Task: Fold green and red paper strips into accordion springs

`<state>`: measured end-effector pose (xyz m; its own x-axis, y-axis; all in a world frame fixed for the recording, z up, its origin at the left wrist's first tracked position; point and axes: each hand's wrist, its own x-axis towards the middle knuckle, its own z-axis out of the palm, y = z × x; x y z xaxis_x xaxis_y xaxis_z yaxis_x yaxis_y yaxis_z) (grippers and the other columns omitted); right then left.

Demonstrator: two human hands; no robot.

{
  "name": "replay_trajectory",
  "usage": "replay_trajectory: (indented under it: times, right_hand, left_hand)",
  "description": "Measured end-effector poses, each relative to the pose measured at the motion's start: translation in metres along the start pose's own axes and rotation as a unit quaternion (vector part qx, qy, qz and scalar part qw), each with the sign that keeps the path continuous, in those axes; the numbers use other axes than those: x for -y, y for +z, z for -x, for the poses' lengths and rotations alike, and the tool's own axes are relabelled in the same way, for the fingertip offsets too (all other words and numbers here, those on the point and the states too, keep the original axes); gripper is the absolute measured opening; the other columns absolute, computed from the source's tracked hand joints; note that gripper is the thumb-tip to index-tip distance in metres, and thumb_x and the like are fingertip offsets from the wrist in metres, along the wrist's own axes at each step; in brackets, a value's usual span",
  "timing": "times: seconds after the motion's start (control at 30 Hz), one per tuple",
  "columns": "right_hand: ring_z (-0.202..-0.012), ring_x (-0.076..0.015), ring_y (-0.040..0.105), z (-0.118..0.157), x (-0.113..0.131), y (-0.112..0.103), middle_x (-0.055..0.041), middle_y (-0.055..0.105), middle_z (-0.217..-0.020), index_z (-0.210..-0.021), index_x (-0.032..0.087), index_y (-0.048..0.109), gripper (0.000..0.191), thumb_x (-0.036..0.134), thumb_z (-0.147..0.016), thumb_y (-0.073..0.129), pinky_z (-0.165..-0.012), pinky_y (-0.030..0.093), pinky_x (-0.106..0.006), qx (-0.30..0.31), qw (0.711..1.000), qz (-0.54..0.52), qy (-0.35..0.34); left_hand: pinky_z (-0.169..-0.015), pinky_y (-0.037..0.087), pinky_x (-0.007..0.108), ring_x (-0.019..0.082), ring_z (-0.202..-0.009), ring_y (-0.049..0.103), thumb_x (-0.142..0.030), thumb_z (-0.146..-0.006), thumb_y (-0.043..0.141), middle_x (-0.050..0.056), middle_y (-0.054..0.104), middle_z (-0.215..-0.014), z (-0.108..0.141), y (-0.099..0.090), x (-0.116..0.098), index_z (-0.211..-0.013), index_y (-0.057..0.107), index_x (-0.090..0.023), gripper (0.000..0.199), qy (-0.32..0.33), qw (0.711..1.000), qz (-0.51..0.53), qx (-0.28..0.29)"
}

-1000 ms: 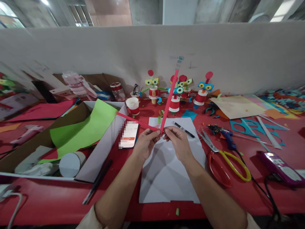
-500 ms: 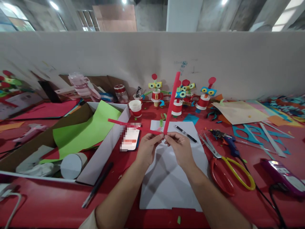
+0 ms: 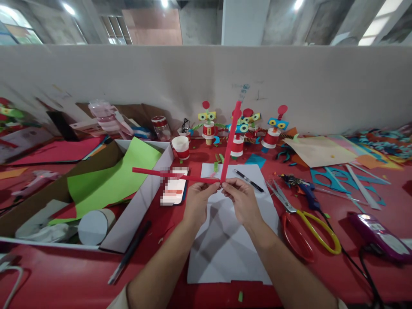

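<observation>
Two red paper strips meet at a corner between my hands. One strip (image 3: 231,143) stands up and leans slightly right; the other strip (image 3: 146,171) stretches out to the left. My left hand (image 3: 198,199) pinches the corner end with thumb and fingers. Against it, my right hand (image 3: 243,201) pinches the foot of the upright strip. The fingers hide how the two ends overlap. Beneath the hands lies a white sheet (image 3: 227,249), with a black pen (image 3: 249,180) on it. Just behind the corner are small folded green and pink paper pieces (image 3: 215,167).
Several paper-cup robots (image 3: 209,128) line the back, beside a white cup (image 3: 180,148). Left are a phone (image 3: 174,193), a dark pen (image 3: 130,251) and an open box (image 3: 137,210) with green paper. Scissors (image 3: 298,229), a glue gun (image 3: 307,193) and a purple device (image 3: 380,236) lie right.
The left-pointing strip has swung to lie nearly level and reaches farther left. Both hands keep their pinch at the corner. The whole view has shifted slightly.
</observation>
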<state>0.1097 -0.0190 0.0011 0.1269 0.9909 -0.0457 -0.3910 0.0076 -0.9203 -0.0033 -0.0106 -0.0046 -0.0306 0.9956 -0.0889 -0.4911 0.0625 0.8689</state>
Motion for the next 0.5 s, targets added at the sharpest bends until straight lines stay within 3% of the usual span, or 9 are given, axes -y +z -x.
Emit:
replay_trajectory:
  times: [0.2,0.5]
  right_hand:
    - [-0.057,-0.0103,0.054,-0.0001,-0.0004,0.0026,0.0031,0.063,-0.061,-0.069,0.020,0.069,0.010,0.025,-0.062,0.074,-0.059,0.041,-0.025,0.004,1.000,0.021,-0.007]
    - [-0.057,-0.0102,0.055,-0.0006,-0.0007,0.0006,0.0027,0.064,-0.061,-0.068,0.019,0.068,0.009,0.025,-0.064,0.072,-0.057,0.042,-0.025,0.000,0.998,0.050,-0.023]
  left_hand:
    - [-0.066,0.042,0.026,0.011,-0.061,0.055,-0.020,-0.052,0.082,0.001,0.066,-0.062,-0.0039,-0.0027,0.0010,-0.065,0.070,-0.014,0.018,-0.020,0.999,-0.011,-0.031]
    - [-0.064,0.042,0.025,0.010,-0.060,0.055,-0.022,-0.056,0.080,0.001,0.066,-0.061,-0.0006,-0.0006,-0.0022,-0.066,0.071,-0.014,0.016,0.002,0.998,-0.050,-0.023]
